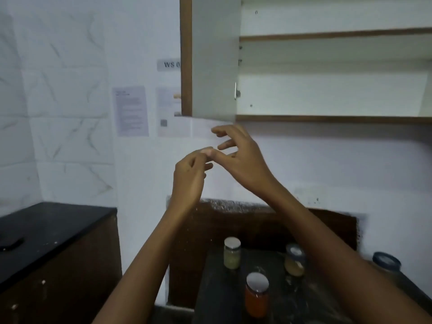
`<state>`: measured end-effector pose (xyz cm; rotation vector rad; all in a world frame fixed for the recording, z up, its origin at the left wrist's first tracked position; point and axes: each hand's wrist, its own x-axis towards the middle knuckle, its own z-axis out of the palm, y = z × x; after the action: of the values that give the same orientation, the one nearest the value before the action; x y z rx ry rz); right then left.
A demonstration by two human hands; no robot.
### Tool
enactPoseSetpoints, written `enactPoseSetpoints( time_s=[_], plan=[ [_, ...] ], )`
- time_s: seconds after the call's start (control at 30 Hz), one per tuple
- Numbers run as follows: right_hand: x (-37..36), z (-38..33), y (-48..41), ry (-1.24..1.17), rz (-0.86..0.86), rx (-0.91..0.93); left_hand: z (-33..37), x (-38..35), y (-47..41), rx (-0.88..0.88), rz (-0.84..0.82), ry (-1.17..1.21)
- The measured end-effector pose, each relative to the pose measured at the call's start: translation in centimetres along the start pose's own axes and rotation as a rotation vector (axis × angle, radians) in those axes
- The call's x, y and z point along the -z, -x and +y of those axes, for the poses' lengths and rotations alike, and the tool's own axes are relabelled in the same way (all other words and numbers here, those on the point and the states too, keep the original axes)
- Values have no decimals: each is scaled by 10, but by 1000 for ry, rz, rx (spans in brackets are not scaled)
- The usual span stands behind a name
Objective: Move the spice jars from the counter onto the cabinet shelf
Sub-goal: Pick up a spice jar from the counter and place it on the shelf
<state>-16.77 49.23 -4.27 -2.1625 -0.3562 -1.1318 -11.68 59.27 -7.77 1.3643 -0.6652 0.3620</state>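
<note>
Left hand (189, 176): raised in front of the wall below the cabinet, fingers curled loosely inward, holding nothing; its fingertips touch the right hand's thumb.
Right hand (243, 157): raised just beside the left and a little higher, fingers spread apart and bent, empty; its index finger reaches up near the bottom edge of the cabinet door.
Cabinet door (215, 59): pale grey, swung open towards the camera, with a brown edge on its left side.
Cabinet shelf (334, 118): white interior with brown front edges; the shelves in view hold no jars.
Pale green jar (232, 253): silver lid, upright on the dark counter (233, 288), at the back left of the group.
Orange jar (256, 294): silver lid, upright, nearest the camera, well apart from the green jar.
Tan jar (294, 260): dark blue lid, upright, partly hidden behind the right forearm.
Fourth jar (385, 261): blue lid at the far right; contents cannot be told.
Side counter (46, 232): black top on the left, carrying a dark flat object (10, 244).
Wall (70, 101): white marbled tiles, printed sheets (131, 112) taped up, and a label (169, 64) reading "WS 0".
</note>
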Motion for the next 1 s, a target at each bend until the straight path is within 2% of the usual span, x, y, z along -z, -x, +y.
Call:
enactPoseSetpoints(
  time_s=[0.1, 0.27, 0.37, 0.47, 0.57, 0.73, 0.9, 1.0],
  plan=[
    [13, 37, 46, -4, -133, -90, -35, -2, 33, 44, -154, -31],
    [28, 110, 124, 52, -376, -326, -115, -8, 82, 224, -427, -151],
    [26, 151, 177, 43, -480, -453, -162, -10, 113, 264, -611, -337],
    [7, 182, 237, 22, -579, -571, -215, -4, 154, 374, -761, -583],
    [-21, 202, 285, -65, -705, -694, -256, 6, 199, 449, -815, -697],
    [-66, 227, 337, -149, -775, -840, -284, 21, 242, 493, -807, -866],
    [-98, 227, 359, -326, -725, -947, -290, 35, 266, 577, -793, -680],
    [-113, 228, 363, -396, -705, -980, -290, 35, 273, 578, -770, -644]
  ],
)
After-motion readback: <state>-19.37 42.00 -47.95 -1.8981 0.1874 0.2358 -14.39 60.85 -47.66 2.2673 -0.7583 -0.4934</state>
